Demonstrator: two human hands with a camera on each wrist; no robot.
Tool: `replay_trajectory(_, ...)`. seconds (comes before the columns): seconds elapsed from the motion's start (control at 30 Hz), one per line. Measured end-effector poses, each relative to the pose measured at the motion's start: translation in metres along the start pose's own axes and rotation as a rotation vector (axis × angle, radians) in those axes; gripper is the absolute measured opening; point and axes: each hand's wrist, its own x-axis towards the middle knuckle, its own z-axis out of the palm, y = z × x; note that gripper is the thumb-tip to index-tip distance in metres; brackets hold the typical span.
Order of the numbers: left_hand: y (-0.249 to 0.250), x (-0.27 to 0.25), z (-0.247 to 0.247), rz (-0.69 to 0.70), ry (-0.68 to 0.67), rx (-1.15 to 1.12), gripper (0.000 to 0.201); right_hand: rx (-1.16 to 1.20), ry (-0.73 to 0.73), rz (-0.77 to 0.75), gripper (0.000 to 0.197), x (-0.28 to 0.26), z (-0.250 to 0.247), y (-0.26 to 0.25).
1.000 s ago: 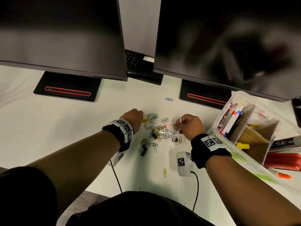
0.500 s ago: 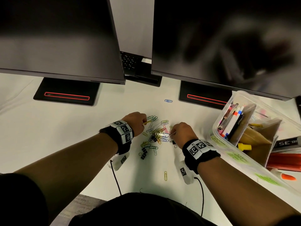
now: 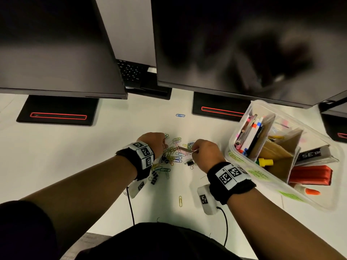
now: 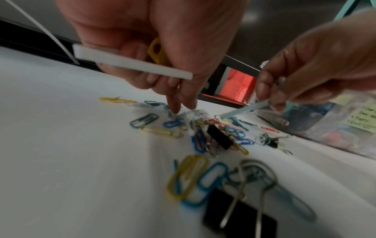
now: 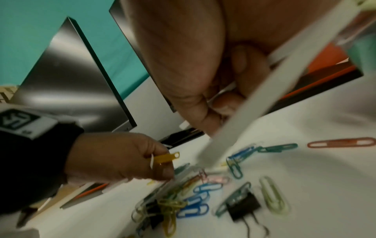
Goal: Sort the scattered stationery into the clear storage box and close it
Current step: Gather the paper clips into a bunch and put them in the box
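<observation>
White desk: we are closing both hands inward, left hand (image 3: 152, 142) and right hand (image 3: 204, 153) now pinching paper clips (image 3: 173, 153); clear storage box (image 3: 242, 156) awaits.

The white desk (image 3: 56, 156) carries a heap of coloured paper clips (image 3: 171, 152) mixed with small black binder clips (image 3: 154, 178). Right of this heap stands the clear storage box (image 3: 244, 162). Behind the heap lies one blue clip (image 3: 180, 115), and further behind stand two black monitor bases (image 3: 58, 111). In front of the heap lies one yellow clip (image 3: 180, 201).
</observation>
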Motion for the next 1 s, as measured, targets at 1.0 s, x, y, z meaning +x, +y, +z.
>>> replay_trajectory(1.0, 0.045, -0.022, -0.028, 0.109, 0.106, -0.46, 0.017, 0.371, 0.341, 0.025, 0.015, -0.045, -0.106, 0.036)
